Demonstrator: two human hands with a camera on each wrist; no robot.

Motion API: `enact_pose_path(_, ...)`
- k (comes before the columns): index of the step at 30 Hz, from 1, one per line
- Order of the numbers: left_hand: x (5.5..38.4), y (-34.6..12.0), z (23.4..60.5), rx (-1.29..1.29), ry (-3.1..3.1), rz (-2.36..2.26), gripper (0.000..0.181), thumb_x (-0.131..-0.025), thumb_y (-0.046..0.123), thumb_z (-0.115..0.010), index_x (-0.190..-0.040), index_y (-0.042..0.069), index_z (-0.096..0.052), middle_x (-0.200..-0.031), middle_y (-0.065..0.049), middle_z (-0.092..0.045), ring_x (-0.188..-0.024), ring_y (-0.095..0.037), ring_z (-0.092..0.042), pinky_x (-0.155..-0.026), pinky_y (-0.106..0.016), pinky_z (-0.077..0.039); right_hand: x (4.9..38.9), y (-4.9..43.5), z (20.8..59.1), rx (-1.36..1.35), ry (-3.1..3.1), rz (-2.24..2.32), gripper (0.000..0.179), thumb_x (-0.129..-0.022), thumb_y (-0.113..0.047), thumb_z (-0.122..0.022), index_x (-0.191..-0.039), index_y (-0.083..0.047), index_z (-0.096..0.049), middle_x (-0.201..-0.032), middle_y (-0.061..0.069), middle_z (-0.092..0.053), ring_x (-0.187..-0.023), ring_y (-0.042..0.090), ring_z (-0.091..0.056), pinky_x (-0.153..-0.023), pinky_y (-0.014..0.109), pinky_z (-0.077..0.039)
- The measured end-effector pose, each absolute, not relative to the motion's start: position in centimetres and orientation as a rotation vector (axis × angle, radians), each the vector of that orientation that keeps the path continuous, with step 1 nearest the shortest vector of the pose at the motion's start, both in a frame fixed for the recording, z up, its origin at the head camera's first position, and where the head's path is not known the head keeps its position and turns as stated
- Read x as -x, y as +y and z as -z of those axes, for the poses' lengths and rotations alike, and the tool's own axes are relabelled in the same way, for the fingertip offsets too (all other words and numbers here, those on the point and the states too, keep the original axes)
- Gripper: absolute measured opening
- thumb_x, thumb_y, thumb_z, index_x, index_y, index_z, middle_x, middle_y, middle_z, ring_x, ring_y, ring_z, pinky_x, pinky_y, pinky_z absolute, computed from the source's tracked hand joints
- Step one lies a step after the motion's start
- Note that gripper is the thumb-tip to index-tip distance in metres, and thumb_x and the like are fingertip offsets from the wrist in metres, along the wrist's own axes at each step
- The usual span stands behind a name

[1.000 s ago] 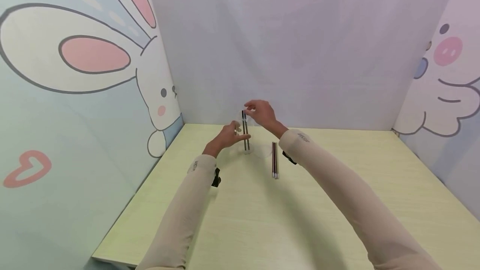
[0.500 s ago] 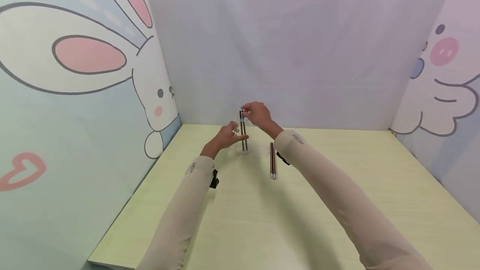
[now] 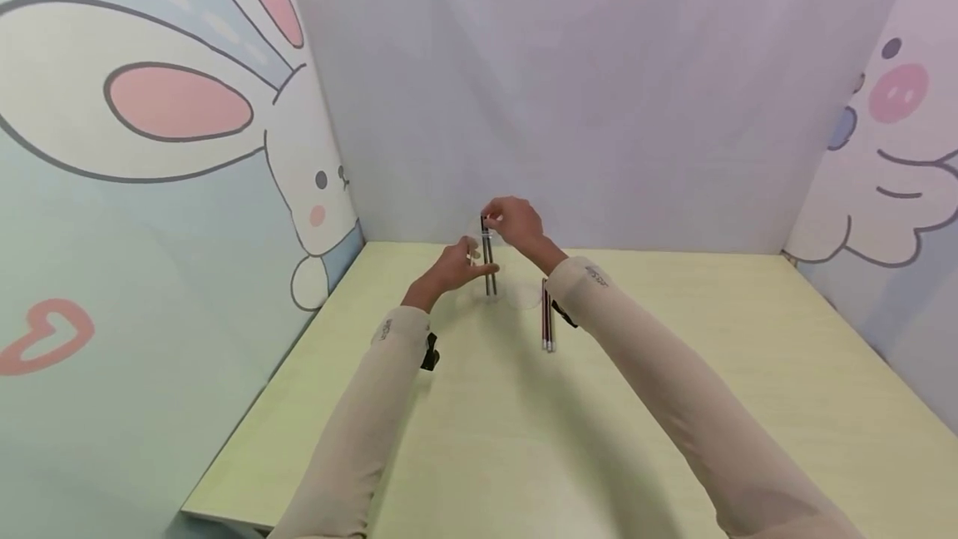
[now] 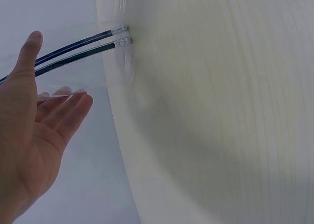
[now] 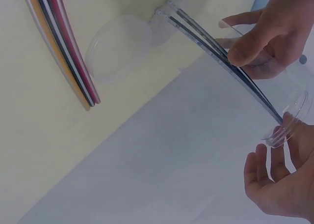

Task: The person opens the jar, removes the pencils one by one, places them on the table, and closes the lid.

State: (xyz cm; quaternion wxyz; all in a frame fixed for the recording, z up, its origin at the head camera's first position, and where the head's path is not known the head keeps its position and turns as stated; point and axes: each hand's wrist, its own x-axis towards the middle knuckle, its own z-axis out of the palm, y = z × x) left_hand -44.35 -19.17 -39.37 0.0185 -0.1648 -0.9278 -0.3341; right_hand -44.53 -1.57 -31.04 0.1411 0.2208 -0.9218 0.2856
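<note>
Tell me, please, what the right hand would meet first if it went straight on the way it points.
The right hand would probably meet the clear container's rim first, though depth is unclear.

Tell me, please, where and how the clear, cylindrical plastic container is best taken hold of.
Hold the clear container around the middle of its side wall, probably from the left: the body is a straight, round cylinder standing roughly upright, and this avoids the open top, where the right grip is at the upper ends of the slim dark pencils.
</note>
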Motion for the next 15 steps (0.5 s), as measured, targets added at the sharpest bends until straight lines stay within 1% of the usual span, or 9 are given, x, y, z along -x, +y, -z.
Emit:
enact_pose_path(7,44.18,-19.04,39.47,0.495,-2.909,1.028,0.078,-0.095,0.052,-0.073,-0.144,-0.001,-0.042,-0.132,-0.021,-0.06,-0.119,-0.033,-0.062,-0.099,-0.048,-0.053,44.41,-1.43,31.3,-0.63,-2.64,-0.839,0.019,-0.102,-0.018,-0.07,-0.118,-0.009,-0.075,-0.119,0.009,-0.074,-0.105,0.027,-0.07,-0.086,0.044,-0.058)
enact_pose_path(10,44.15,-19.12,39.48,0.485,-2.907,1.052,0.077,-0.095,0.053,-0.073,-0.142,0.001,-0.042,-0.134,-0.022,-0.058,-0.121,-0.034,-0.062,-0.101,-0.049,-0.052,44.63,-1.5,31.38,-0.628,-2.637,-0.831,0.018,-0.102,-0.019,-0.071,-0.117,-0.01,-0.075,-0.119,0.008,-0.075,-0.104,0.026,-0.07,-0.085,0.044,-0.058)
enact_pose_path(15,44.37,-19.31,39.55,0.49,-2.903,1.106,0.076,-0.094,0.054,-0.073,-0.14,0.003,-0.041,-0.143,-0.024,-0.053,-0.127,-0.035,-0.06,-0.103,-0.05,-0.051,44.72,-1.62,31.37,-0.603,-2.639,-0.837,0.017,-0.101,-0.02,-0.071,-0.115,-0.011,-0.075,-0.119,0.007,-0.075,-0.1,0.026,-0.071,-0.078,0.042,-0.059)
